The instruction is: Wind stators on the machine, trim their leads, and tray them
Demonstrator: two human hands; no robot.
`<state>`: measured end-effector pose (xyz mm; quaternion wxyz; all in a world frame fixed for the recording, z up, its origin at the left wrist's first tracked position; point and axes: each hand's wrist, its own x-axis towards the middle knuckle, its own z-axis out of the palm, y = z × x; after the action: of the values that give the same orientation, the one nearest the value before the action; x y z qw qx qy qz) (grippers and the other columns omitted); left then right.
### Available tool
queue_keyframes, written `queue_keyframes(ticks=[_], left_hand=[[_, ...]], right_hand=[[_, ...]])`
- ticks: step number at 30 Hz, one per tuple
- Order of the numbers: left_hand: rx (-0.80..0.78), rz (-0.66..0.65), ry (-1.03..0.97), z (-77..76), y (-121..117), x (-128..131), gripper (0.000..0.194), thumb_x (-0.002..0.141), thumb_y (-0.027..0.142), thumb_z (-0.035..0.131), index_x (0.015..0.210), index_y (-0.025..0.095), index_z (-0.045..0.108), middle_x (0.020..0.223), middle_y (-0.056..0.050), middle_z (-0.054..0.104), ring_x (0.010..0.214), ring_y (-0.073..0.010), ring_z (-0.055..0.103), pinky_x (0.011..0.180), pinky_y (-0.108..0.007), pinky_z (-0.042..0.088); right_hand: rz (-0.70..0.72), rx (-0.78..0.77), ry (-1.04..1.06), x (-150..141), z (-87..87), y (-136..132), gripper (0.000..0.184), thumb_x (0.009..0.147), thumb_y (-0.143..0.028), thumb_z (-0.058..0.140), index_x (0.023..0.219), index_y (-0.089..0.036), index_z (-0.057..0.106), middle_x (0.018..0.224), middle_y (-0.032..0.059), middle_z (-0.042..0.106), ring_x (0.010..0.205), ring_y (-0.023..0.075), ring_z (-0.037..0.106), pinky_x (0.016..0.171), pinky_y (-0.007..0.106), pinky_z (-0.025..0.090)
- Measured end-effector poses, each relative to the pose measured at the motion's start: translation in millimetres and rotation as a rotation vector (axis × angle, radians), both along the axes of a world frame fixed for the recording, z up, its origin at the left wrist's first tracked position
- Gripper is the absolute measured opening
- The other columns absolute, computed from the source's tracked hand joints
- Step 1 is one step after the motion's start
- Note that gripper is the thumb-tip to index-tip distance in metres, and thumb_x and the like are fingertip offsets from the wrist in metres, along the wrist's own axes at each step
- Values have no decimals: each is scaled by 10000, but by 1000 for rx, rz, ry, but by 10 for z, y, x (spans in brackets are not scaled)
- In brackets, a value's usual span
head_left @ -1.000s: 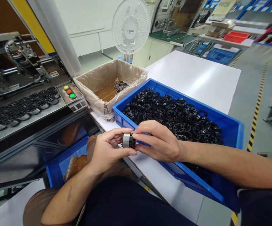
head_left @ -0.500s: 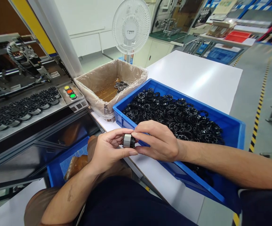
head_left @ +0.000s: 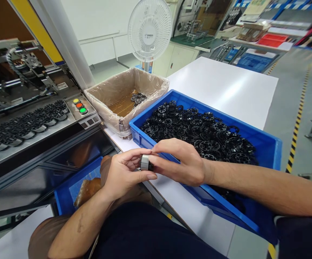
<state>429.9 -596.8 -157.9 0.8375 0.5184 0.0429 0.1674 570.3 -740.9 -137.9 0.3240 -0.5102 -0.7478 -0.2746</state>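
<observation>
A small metal ring-shaped part with black plastic at its edge (head_left: 145, 162) is pinched between both hands, just in front of the blue bin. My left hand (head_left: 123, 171) grips it from the left, thumb below and fingers behind. From the right, my right hand (head_left: 181, 162) closes its fingers over the part's black side, which they mostly hide. Black slotted plastic rings (head_left: 188, 126) fill the blue bin (head_left: 264, 144) beyond my right forearm.
At left, rows of similar metal-and-black parts (head_left: 26, 131) line the machine ledge beside coloured buttons (head_left: 79, 105). A plastic-lined box (head_left: 110, 97) holds several parts. Behind it stands a fan (head_left: 150, 32). A white table (head_left: 226, 90) extends behind the bin.
The fingers of my right hand have shifted over the part's black side and cover more of it. My left hand stays almost where it was.
</observation>
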Motion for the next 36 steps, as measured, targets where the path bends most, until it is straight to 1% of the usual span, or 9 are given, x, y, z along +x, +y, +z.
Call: queue_keyframes(ticks=[4, 7, 10, 13, 18, 24, 28, 33, 36], left_hand=[[4, 4, -20, 16, 12, 3, 455, 529, 72, 934, 940, 220, 809, 879, -30, 812, 756, -157, 770, 662, -167, 618], [29, 14, -8, 19, 18, 0, 439, 519, 102, 945, 924, 200, 807, 856, -36, 808, 748, -164, 764, 661, -185, 620], [46, 45, 29, -2, 12, -8, 427, 508, 175, 961, 903, 175, 798, 836, -47, 801, 742, -176, 755, 667, -219, 624], [62, 46, 67, -31, 8, -20, 438, 525, 228, 960, 924, 175, 787, 862, -56, 799, 767, -197, 759, 686, -257, 635], [126, 30, 74, -56, 19, -37, 484, 514, 250, 972, 954, 182, 783, 882, -62, 802, 805, -224, 768, 719, -289, 653], [86, 17, 115, -78, 22, -44, 477, 506, 280, 975, 934, 175, 791, 858, -64, 798, 767, -214, 756, 691, -287, 641], [63, -1, 133, -68, 20, -48, 480, 483, 262, 980, 917, 171, 797, 838, -57, 796, 746, -205, 751, 672, -276, 637], [20, -16, 118, -66, -10, -58, 437, 510, 214, 969, 913, 182, 804, 773, -27, 789, 677, -168, 736, 629, -234, 623], [29, -20, 83, -115, -45, -49, 430, 551, 200, 954, 954, 210, 803, 832, -24, 800, 730, -173, 744, 672, -243, 626]], right_hand=[[42, 16, -104, 3, 14, -21, 199, 973, -126, 489, 1046, -84, 669, 954, 111, 685, 996, 218, 679, 783, 351, 645], [-22, 27, -70, -20, 8, -15, 163, 968, -195, 573, 1042, -82, 663, 943, 111, 688, 973, 211, 682, 766, 350, 653], [-42, 23, -37, -34, -11, 3, 217, 944, -267, 651, 1050, -77, 657, 939, 114, 693, 933, 210, 687, 746, 357, 656], [-11, 12, -8, -28, -20, 11, 209, 914, -215, 685, 1056, -65, 653, 938, 121, 694, 932, 211, 691, 756, 349, 653], [-27, 6, -24, -17, -10, 8, 204, 939, -257, 655, 1037, -78, 664, 906, 115, 700, 910, 215, 688, 727, 352, 650], [-55, 10, -111, -44, 38, 4, 235, 953, -290, 639, 1006, -62, 664, 859, 119, 696, 841, 216, 678, 677, 348, 621], [-43, -29, -110, -61, 48, -12, 218, 967, -278, 614, 1036, -76, 660, 890, 115, 702, 829, 205, 680, 682, 352, 609], [-59, -16, -53, -78, -20, -9, 190, 987, -285, 577, 1059, -125, 650, 884, 74, 681, 815, 179, 675, 685, 334, 608], [-62, -24, -43, -78, -41, 11, 201, 990, -286, 565, 1069, -119, 643, 880, 79, 676, 807, 185, 673, 669, 333, 608]])
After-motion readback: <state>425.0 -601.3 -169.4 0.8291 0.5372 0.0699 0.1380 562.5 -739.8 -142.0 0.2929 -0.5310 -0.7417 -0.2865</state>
